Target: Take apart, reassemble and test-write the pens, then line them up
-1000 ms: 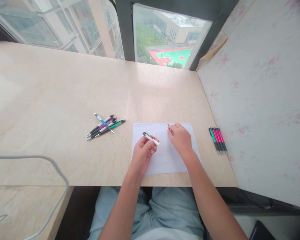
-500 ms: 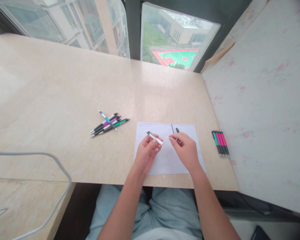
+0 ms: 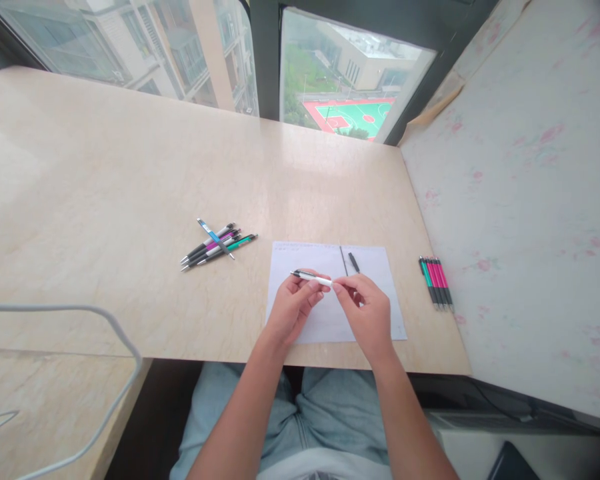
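My left hand [image 3: 296, 301] is closed around the white barrel [image 3: 316, 278] of a pen with a black clip end pointing left. My right hand [image 3: 366, 308] pinches at the barrel's right end, fingertips touching or nearly so; what lies between them is too small to make out. Just beyond the right hand, a thin dark pen refill [image 3: 343, 260] and a short black pen grip [image 3: 354, 262] lie on a white sheet of paper [image 3: 325, 327] under both hands.
Left of the paper, several pens [image 3: 215, 245] lie in a loose pile, a blue one crossing on top. A row of green and pink pens [image 3: 437, 283] lies at right near the papered wall [image 3: 520, 220]. A grey cable [image 3: 115, 320] loops over the desk's left side.
My right hand has moved left to the barrel's end, closing the gap between the hands. The pen barrel has turned closer to level. The refill and black grip are now more exposed.
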